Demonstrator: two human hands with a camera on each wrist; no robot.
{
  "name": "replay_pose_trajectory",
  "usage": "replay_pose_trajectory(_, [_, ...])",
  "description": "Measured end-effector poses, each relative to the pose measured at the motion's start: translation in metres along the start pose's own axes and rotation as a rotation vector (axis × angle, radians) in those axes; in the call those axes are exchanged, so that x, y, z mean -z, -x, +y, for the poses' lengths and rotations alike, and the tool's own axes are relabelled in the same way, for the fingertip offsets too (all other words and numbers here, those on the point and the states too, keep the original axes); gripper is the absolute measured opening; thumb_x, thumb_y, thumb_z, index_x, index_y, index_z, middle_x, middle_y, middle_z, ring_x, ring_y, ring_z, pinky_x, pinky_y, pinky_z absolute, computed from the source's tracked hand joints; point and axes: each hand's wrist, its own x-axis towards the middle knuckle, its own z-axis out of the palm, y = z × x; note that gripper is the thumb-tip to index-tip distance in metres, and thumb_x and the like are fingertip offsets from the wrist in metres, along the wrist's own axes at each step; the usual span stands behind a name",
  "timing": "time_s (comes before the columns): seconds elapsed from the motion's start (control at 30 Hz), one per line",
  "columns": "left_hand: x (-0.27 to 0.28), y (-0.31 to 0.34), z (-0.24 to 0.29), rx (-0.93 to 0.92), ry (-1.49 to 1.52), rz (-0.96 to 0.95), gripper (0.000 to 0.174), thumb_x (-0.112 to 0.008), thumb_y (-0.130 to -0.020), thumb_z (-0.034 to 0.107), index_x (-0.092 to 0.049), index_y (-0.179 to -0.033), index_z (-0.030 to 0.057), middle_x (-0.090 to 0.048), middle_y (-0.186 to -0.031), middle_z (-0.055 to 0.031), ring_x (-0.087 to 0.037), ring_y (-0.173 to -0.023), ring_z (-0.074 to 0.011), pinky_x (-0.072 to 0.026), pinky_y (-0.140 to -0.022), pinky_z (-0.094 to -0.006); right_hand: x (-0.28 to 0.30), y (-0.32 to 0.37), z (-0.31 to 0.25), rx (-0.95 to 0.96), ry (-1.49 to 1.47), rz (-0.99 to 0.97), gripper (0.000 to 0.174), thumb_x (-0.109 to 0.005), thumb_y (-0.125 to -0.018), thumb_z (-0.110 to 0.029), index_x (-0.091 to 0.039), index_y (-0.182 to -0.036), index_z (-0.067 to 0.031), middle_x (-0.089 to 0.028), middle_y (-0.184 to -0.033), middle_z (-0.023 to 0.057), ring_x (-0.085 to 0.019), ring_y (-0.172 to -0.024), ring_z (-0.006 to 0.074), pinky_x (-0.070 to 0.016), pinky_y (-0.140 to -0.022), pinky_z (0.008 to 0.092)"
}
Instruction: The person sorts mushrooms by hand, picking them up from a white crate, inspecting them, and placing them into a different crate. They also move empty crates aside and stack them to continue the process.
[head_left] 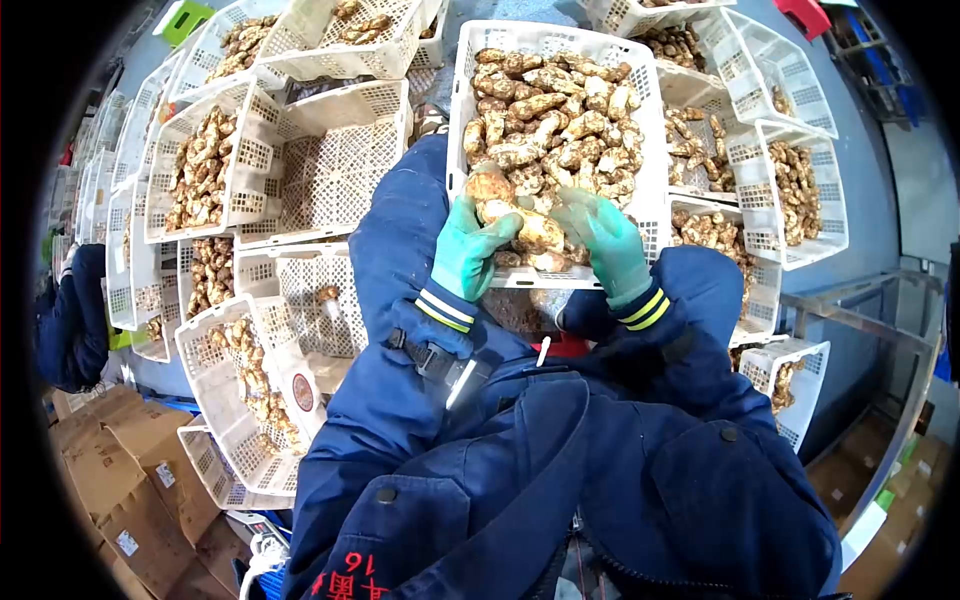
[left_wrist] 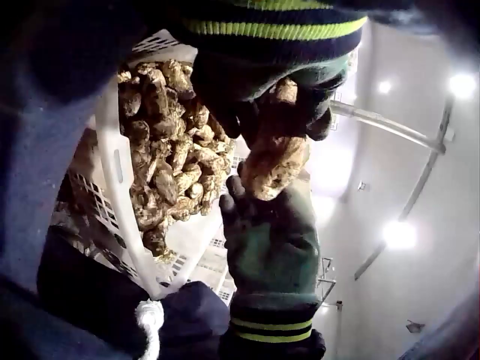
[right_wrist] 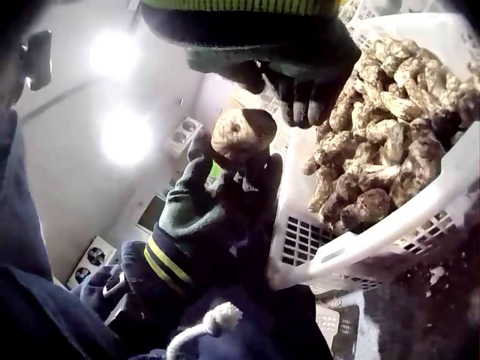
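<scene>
A large brown-and-cream mushroom (head_left: 538, 232) with a thick stem lies in my gloved left hand (head_left: 466, 248), gripped between thumb and fingers over the near end of a white crate (head_left: 556, 32). In the right wrist view the rounded end of this mushroom (right_wrist: 241, 136) shows above the left hand (right_wrist: 214, 199). My gloved right hand (head_left: 608, 248) is close beside the stem, its fingers loosely extended and holding nothing. The left wrist view shows the right hand's fingertips right at the mushroom's (left_wrist: 274, 169) lower end. Many similar mushrooms (head_left: 560, 110) fill the crate.
More white crates with mushrooms (head_left: 205, 170) stand to the left, and others (head_left: 795, 190) to the right. A crate (head_left: 340, 150) beside my left leg shows its bare lattice floor. Cardboard boxes (head_left: 130, 480) lie at lower left; a metal frame (head_left: 880, 310) stands at right.
</scene>
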Motion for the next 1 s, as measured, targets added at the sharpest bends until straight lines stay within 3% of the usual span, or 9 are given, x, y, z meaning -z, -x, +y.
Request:
replay_pose_trajectory(0.1, [0.006, 0.0, -0.007, -0.046, -0.113, 0.091, 0.075, -0.078, -0.078, 0.003, -0.038, -0.141, 0.0032, -0.058, -0.115, -0.0083, -0.06, -0.102, -0.0166, -0.0519, -0.089, -0.0289, -0.009, -0.008, -0.028, 0.424, 0.555, -0.028, 0.053, -0.068, -0.084, -0.022, -0.053, -0.13, -0.0005, -0.062, -0.117, 0.0184, -0.06, -0.107, 0.0338, -0.0477, -0.093, 0.0398])
replay_pose_trajectory(0.17, [0.017, -0.005, -0.016, -0.067, -0.185, 0.111, 0.072, -0.078, -0.079, 0.007, -0.04, -0.14, 0.0033, -0.056, -0.117, -0.0075, -0.059, -0.102, -0.0154, -0.0516, -0.088, -0.0279, -0.022, -0.001, -0.038, 0.328, 0.732, -0.109, 0.066, -0.072, -0.079, -0.026, -0.048, -0.136, -0.0021, -0.058, -0.123, 0.02, -0.059, -0.104, 0.0375, -0.0461, -0.092, 0.0424])
replay_pose_trajectory(0.33, [0.028, -0.006, -0.026, -0.058, -0.058, 0.272, 0.047, -0.062, -0.096, 0.031, -0.053, -0.131, 0.0018, -0.062, -0.11, -0.0071, -0.061, -0.097, -0.0138, -0.052, -0.084, -0.0263, -0.02, 0.002, 0.002, 0.203, 0.583, -0.11, 0.059, -0.074, -0.081, -0.022, -0.053, -0.129, 0.0029, -0.062, -0.117, 0.0229, -0.062, -0.107, 0.0345, -0.0495, -0.09, 0.0381])
replay_pose_trajectory(0.37, [0.015, 0.001, -0.014, 0.007, -0.09, 0.279, 0.047, -0.055, -0.099, 0.038, -0.056, -0.127, 0.0002, -0.064, -0.102, -0.0055, -0.062, -0.093, -0.0134, -0.0522, -0.079, -0.0265, -0.014, -0.002, -0.014, -0.047, 0.388, -0.19, 0.058, -0.075, -0.08, -0.024, -0.055, -0.128, 0.0026, -0.062, -0.119, 0.023, -0.062, -0.109, 0.032, -0.0497, -0.091, 0.035])
replay_pose_trajectory(0.53, [0.035, -0.011, -0.019, -0.018, 0.038, 0.153, 0.063, -0.044, -0.1, 0.05, -0.049, -0.133, -0.0046, -0.063, -0.104, -0.0095, -0.063, -0.089, -0.0153, -0.0536, -0.075, -0.0293, 0.011, -0.007, -0.004, 0.375, 0.102, -0.415, 0.036, -0.059, -0.093, -0.022, -0.059, -0.119, 0.003, -0.065, -0.113, 0.019, -0.065, -0.099, 0.0294, -0.0525, -0.082, 0.0367])
replay_pose_trajectory(0.67, [0.004, 0.001, -0.001, 0.073, 0.24, -0.125, 0.064, -0.04, -0.101, 0.049, -0.034, -0.145, 0.002, -0.052, -0.135, -0.0203, -0.056, -0.12, -0.029, -0.0501, -0.098, -0.0398, -0.003, 0.006, -0.021, -0.001, -0.649, -0.571, 0.041, -0.052, -0.094, -0.027, -0.057, -0.121, 0.0041, -0.063, -0.116, 0.0246, -0.065, -0.096, 0.0333, -0.0546, -0.081, 0.0414])
replay_pose_trajectory(0.8, [-0.002, 0.006, 0.009, 0.136, 0.303, -0.233, 0.058, -0.043, -0.102, 0.041, -0.034, -0.145, 0.0026, -0.053, -0.134, -0.0218, -0.058, -0.116, -0.0324, -0.0506, -0.097, -0.043, -0.012, 0.018, -0.012, -0.292, -1.013, -0.556, 0.047, -0.05, -0.094, -0.029, -0.052, -0.124, 0.0075, -0.06, -0.116, 0.0323, -0.066, -0.091, 0.0378, -0.0555, -0.082, 0.0449])
replay_pose_trajectory(0.87, [0.019, -0.002, -0.002, 0.101, 0.195, -0.193, 0.056, -0.045, -0.102, 0.039, -0.037, -0.143, 0.0025, -0.056, -0.131, -0.0214, -0.06, -0.113, -0.032, -0.0484, -0.1, -0.0437, -0.005, 0.005, 0.003, -0.504, -1.165, -0.621, 0.045, -0.049, -0.095, -0.028, -0.05, -0.133, -0.004, -0.059, -0.122, 0.0271, -0.065, -0.098, 0.0327, -0.0557, -0.08, 0.0436])
replay_pose_trajectory(1.0, [0.058, -0.016, -0.036, -0.005, 0.017, 0.015, 0.047, -0.054, -0.099, 0.026, -0.047, -0.136, -0.0021, -0.06, -0.128, -0.0152, -0.061, -0.111, -0.0216, -0.0467, -0.1, -0.0324, -0.017, -0.001, -0.008, -0.409, -0.499, -0.261, 0.058, -0.055, -0.095, -0.031, -0.041, -0.141, -0.0004, -0.057, -0.13, 0.0121, -0.063, -0.107, 0.025, -0.053, -0.086, 0.0346])
